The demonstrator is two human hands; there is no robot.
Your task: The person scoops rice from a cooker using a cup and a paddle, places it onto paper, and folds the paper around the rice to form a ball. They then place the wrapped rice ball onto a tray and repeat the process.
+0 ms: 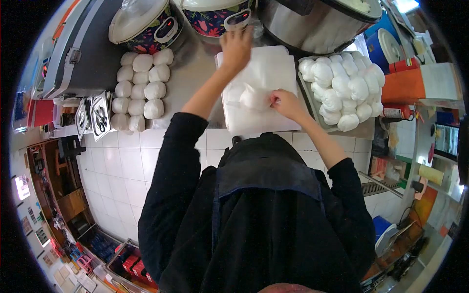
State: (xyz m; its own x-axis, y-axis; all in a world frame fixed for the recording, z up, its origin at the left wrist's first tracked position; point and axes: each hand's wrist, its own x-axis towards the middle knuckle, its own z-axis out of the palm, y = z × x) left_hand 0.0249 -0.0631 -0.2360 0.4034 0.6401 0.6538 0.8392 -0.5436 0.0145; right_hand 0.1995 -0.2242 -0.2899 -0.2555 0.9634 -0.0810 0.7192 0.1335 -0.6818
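Note:
A stack of thin white sheets lies on the metal table in front of me. On it sits a rounded white bundle with loose wrapping around it. At the bundle's right side, my right hand is closed in a pinch on the wrapping's edge. My left hand is above the stack's far left corner, close to the floral pot's display. Its fingers are stretched forward and a little blurred, with nothing visible in them. Many similar wrapped bundles are heaped in a tray on the right.
Rows of white bundles stand on the left of the metal table. Two floral pots and a large steel pot line the back. Scissors rest in a small metal tray at the left edge, beside a dark case.

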